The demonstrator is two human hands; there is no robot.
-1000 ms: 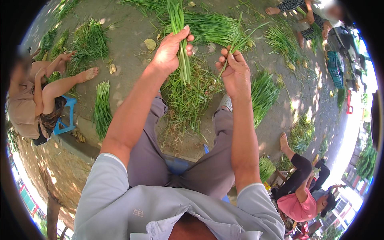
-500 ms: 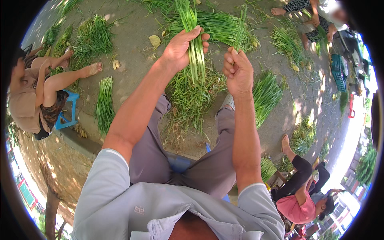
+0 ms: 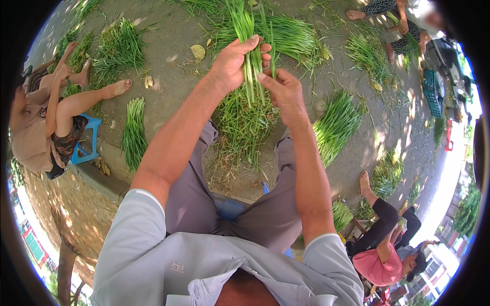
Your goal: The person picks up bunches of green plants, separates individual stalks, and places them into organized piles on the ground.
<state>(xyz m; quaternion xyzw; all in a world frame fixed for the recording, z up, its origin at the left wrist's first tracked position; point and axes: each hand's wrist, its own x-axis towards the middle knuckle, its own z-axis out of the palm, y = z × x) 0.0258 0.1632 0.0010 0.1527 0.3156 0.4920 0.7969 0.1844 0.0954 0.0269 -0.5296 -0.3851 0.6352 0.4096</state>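
Observation:
My left hand point(image 3: 235, 64) grips a bunch of long green stalks point(image 3: 248, 30), held upright in front of me. My right hand point(image 3: 283, 92) sits right beside it, fingers pinching a stalk in the same bunch. Beneath both hands, between my knees, lies a loose pile of green stalks point(image 3: 245, 127) on the bare ground. My grey trousers and light grey shirt fill the lower part of the view.
Sorted green bundles lie on the dirt at right point(image 3: 337, 122), left point(image 3: 133, 130) and ahead point(image 3: 291, 35). A person on a blue stool point(image 3: 84, 145) sits at left, another in a pink top point(image 3: 383, 260) at lower right, a third point(image 3: 403, 20) at top right.
My right hand has moved left, closing the gap to the bunch in my left hand. The bunch now stands slightly lower and nearer the middle.

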